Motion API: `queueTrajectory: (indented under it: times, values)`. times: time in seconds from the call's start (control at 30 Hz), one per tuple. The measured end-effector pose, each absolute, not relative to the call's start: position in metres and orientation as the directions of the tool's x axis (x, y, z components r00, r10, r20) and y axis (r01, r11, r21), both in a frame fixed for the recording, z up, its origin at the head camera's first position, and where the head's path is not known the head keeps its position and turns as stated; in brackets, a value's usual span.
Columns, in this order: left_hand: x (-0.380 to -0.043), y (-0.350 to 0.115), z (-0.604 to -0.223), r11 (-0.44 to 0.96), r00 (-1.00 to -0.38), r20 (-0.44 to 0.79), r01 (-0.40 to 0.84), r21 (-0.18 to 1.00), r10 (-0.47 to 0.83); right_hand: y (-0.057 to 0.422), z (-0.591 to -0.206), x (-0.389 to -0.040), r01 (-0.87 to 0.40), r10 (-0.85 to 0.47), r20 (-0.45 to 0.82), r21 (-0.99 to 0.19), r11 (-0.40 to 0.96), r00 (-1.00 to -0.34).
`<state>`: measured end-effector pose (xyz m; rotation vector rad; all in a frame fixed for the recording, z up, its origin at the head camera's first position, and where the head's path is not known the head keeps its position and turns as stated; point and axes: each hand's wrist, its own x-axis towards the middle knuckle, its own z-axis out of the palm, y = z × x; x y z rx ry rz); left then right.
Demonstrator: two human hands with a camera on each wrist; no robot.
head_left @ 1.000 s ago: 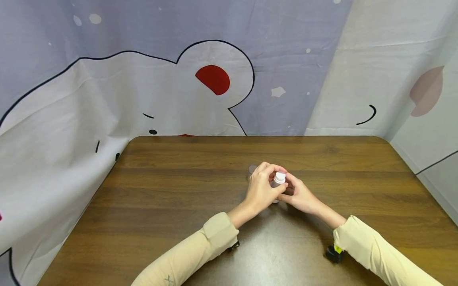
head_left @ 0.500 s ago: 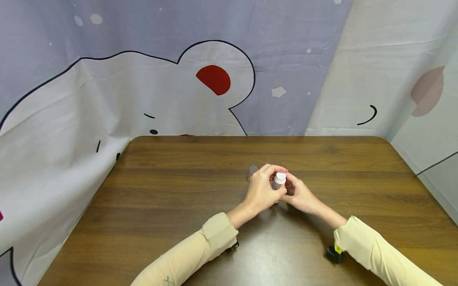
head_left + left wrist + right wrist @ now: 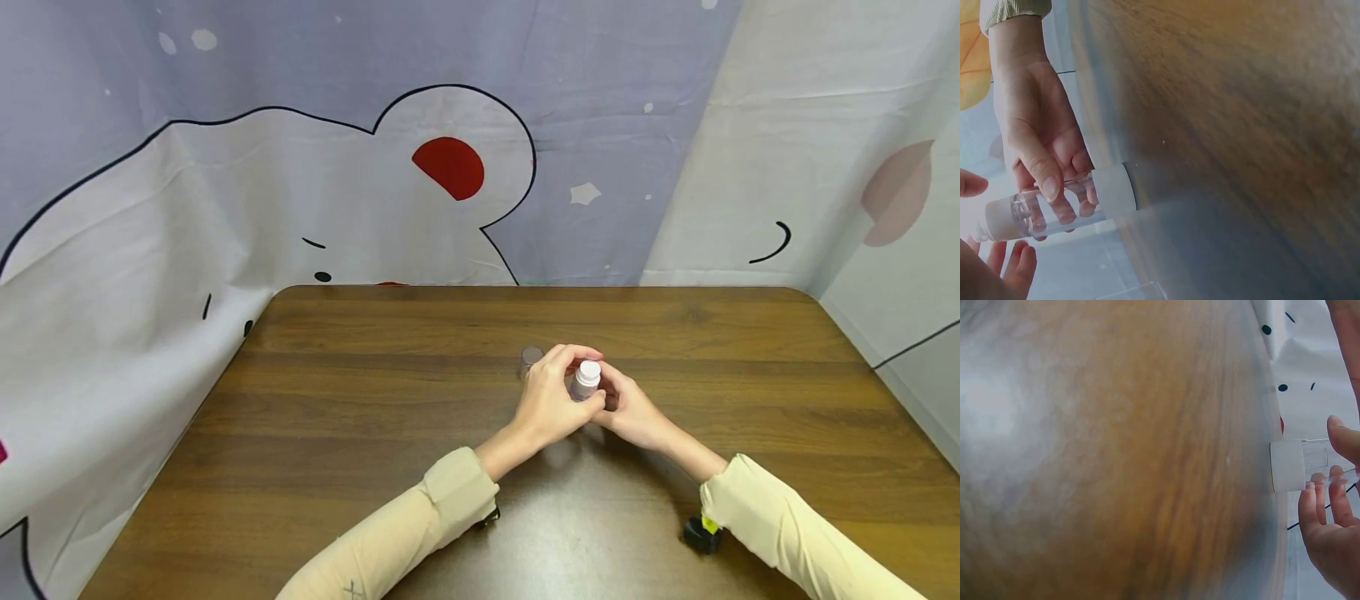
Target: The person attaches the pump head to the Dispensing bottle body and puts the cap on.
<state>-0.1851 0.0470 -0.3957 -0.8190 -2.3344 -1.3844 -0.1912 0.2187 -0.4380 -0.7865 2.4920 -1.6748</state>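
In the head view a slim bottle [image 3: 587, 381] stands roughly upright between both hands, with a white top and clear body. The left wrist view shows its white base [image 3: 1115, 190] at the table end. My right hand [image 3: 633, 414] grips the clear body, thumb on one side and fingers on the other. The left hand [image 3: 549, 398] curls around the upper part near the white top, its index finger behind and thumb in front. Whether the base touches the table is hard to tell. Just behind the left hand stands a clear cap [image 3: 531, 358], partly hidden.
The brown wooden table [image 3: 360, 392] extends on every side of the hands. A patterned cloth [image 3: 600, 125] hangs behind and beside it. A small black device with a yellow piece [image 3: 702, 533] sits under the right sleeve.
The white top has shifted slightly right and down in the head view, and the left thumb has moved a little. Both arms stay nearly still; the clear cap has not moved.
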Motion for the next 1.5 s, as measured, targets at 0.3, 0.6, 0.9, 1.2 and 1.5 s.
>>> queueTrajectory:
  times: [0.3, 0.6, 0.9, 1.2, 1.5]
  values:
    - [-0.1855, 0.0504, -0.3919, 0.407, -0.821, 0.52, 0.569, 0.714, 0.236, 0.2173, -0.4371, -0.1897, -0.367, -0.441, 0.228, -0.893, 0.261, -0.868]
    - [-0.1864, 0.0513, -0.3926, 0.422, -0.84, 0.487, 0.542, 0.727, 0.239, 0.2175, -0.4372, -0.1905, -0.361, -0.447, 0.226, -0.9, 0.245, -0.866]
    - [-0.1853, 0.0487, -0.3925, 0.381, -0.827, 0.497, 0.562, 0.734, 0.262, 0.2177, -0.4359, -0.1899, -0.361, -0.429, 0.221, -0.891, 0.276, -0.876]
    - [-0.1853, 0.0465, -0.3915, 0.405, -0.812, 0.507, 0.583, 0.704, 0.288, 0.2174, -0.4354, -0.1897, -0.363, -0.434, 0.229, -0.896, 0.257, -0.871]
    - [-0.1864, 0.0458, -0.3925, 0.458, -0.795, 0.518, 0.606, 0.65, 0.317, 0.2173, -0.4366, -0.1906, -0.374, -0.425, 0.236, -0.884, 0.279, -0.874]
